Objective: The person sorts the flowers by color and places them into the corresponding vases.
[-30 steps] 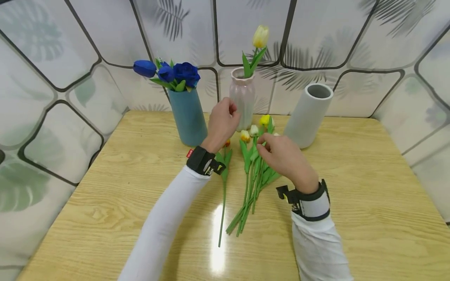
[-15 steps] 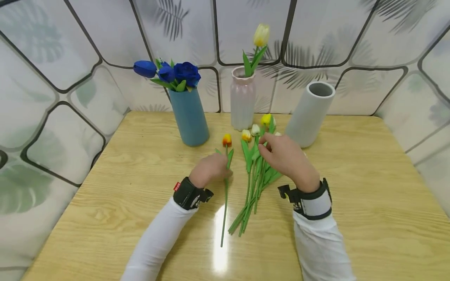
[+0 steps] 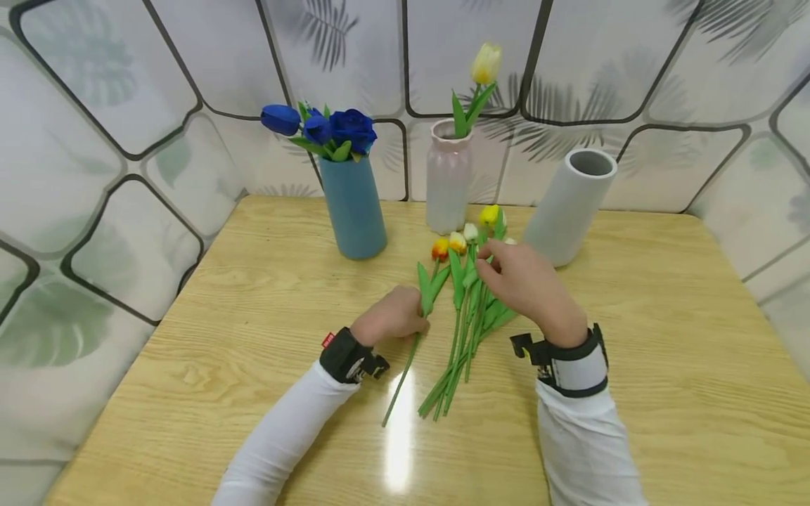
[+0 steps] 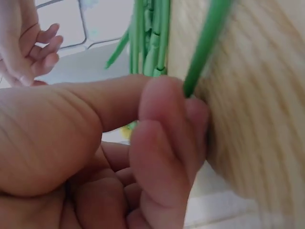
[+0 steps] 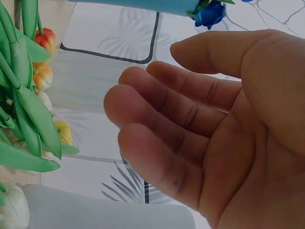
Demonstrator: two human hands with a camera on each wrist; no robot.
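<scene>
My left hand (image 3: 394, 314) pinches the green stem of a red-orange tulip (image 3: 439, 249) just below its leaves. In the left wrist view the stem (image 4: 205, 52) passes between thumb and fingers, close to the tabletop. My right hand (image 3: 528, 284) hovers over a bunch of artificial tulips (image 3: 465, 330) with white, yellow and orange heads. Its loosely bent fingers (image 5: 157, 157) hold nothing in the right wrist view. Behind the bunch, a pink-white ribbed vase (image 3: 448, 186) holds one pale yellow tulip (image 3: 486, 65).
A blue vase (image 3: 354, 211) with blue flowers (image 3: 351, 131) stands at the back left. At the back right is a grey-white vase (image 3: 566, 211) with no flowers showing. All rest on a wooden table (image 3: 209, 330) against a patterned backdrop (image 3: 468, 28).
My left hand has come down from beside the pink-white vase and gripped the red-orange tulip's stem. The tulip's head has swung right toward the bunch. The right hand has hardly moved.
</scene>
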